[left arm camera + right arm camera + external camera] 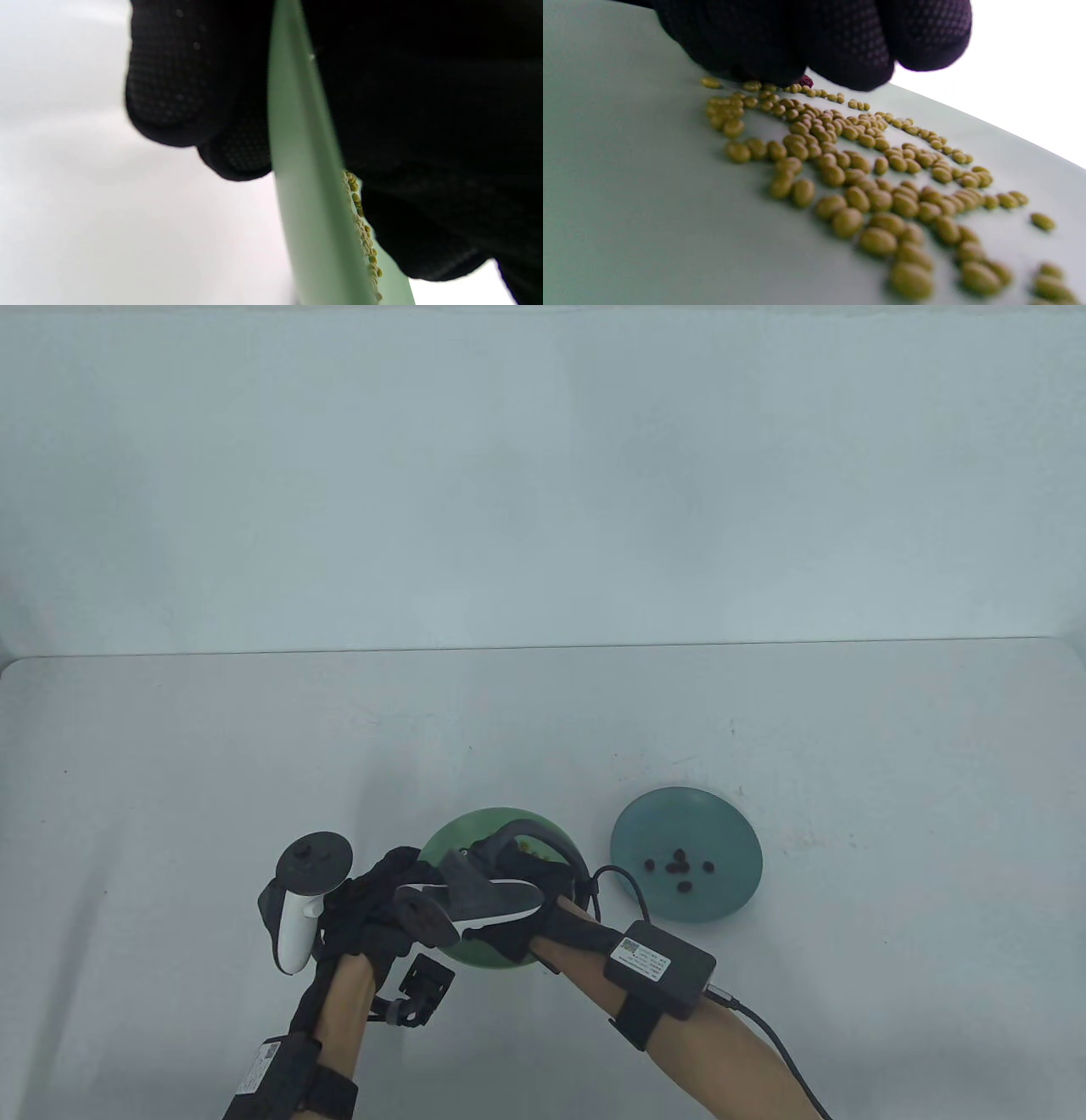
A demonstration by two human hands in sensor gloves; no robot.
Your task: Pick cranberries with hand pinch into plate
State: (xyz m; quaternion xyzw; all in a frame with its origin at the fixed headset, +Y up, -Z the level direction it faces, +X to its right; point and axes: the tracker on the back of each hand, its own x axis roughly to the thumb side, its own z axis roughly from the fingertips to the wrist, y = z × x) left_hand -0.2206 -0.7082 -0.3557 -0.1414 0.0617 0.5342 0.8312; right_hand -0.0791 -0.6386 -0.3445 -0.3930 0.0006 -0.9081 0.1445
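Under the right hand (814,42), a dark-red cranberry (805,80)

A pale grey worktop (212,780) carried two dishes near its front edge: a green bowl (458,836) left of centre and, just beside it to the right but apart, a teal plate (721,831). Small dark specks dotted the surface.
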